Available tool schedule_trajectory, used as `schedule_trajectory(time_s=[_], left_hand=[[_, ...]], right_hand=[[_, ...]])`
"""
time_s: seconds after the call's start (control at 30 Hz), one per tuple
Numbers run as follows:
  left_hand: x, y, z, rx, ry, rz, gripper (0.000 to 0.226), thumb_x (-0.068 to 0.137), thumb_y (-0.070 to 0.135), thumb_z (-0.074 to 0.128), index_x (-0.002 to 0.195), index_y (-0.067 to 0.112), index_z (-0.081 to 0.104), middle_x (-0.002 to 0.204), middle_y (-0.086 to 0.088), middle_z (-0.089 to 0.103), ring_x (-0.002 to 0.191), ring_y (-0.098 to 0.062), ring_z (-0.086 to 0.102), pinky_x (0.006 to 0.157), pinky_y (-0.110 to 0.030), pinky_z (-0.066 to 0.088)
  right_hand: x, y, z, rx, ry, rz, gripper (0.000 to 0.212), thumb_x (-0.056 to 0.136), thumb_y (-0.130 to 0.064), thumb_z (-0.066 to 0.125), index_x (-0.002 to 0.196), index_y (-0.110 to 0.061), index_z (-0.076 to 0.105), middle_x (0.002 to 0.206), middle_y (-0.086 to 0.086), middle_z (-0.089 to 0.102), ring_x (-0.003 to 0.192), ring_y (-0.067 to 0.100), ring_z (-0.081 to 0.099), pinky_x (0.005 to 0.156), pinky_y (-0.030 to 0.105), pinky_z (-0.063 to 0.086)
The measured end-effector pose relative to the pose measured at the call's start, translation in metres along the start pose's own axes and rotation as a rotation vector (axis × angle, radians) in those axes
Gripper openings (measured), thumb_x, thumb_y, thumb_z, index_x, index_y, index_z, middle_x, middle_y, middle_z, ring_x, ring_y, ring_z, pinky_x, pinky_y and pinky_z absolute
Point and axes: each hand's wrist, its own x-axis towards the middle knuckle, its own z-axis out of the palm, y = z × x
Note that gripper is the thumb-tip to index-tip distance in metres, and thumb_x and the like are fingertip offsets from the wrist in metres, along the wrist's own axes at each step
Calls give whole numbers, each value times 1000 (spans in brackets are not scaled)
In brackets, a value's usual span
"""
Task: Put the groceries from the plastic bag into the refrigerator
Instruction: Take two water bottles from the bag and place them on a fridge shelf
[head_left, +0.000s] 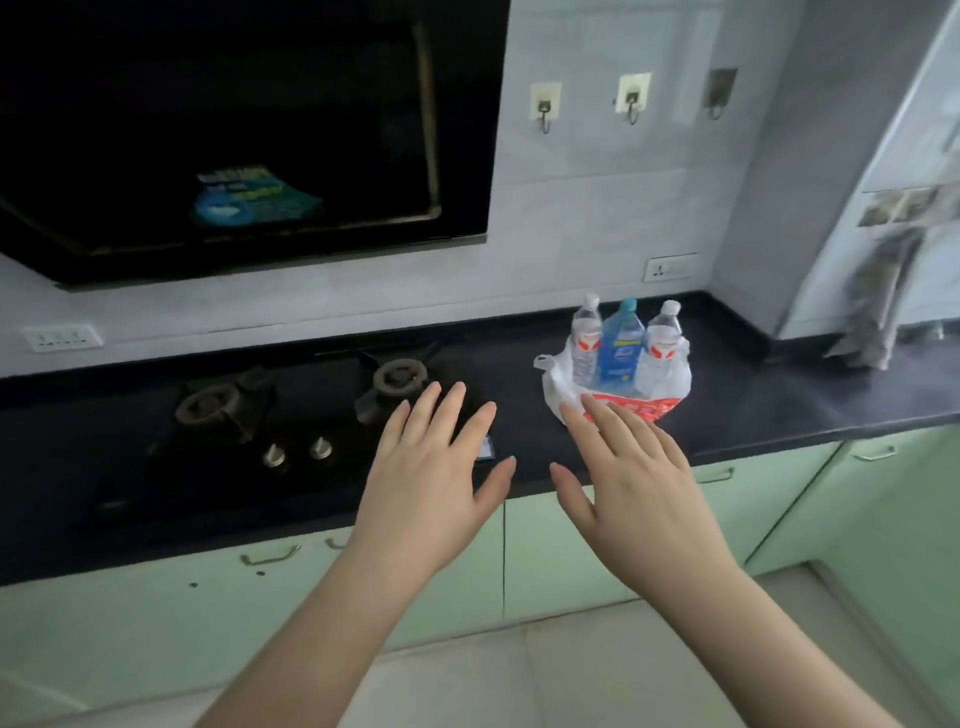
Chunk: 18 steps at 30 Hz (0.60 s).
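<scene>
Both hands out front, palms down, empty. Left hand (434, 467) fingers spread wide, over the stove (234, 431) edge. Right hand (631, 467) also splayed, fingertips overlapping the bag (563, 387) in view (contact unclear). Bag sits on the black counter (753, 395), right of the stove, holding two clear bottles (585, 332) flanking a blue bottle (621, 343), all upright. Hooks (631, 101) on the wall behind.

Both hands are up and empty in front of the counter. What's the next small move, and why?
Probably reach the right hand forward to the plastic bag and take a bottle. Both hands are open and hold nothing, the left hand over the stove edge. The bag stands on the counter with two clear bottles and a blue bottle upright inside.
</scene>
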Motion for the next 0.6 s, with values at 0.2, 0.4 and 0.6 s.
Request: schedule_trajectory(time_s=[0.2,0.4,0.6], left_hand=[[71,14,43,-95,-22,135,62,93,56,28,141,23,49,149,-9,46,139,-29,39,113,-44,33],[137,9,75,-115,-2,226,59,89,52,36,134,19,56,139,-10,56,131,-31,49,107,-47,39],[185,24,104,-146,-9,334,58,89,51,35,134,19,55,137,-10,56,132,-29,47,110,-49,33]], right_hand=[[32,42,17,-54,10,139,56,88,-48,42,134,-16,53,136,5,57,125,25,52,102,39,42],[68,71,34,-108,-24,236,59,89,-50,39,138,-19,49,141,4,52,130,24,48,107,38,37],[81,102,53,-62,-64,315,62,92,-50,41,145,-19,40,148,4,45,136,24,41,110,39,36]])
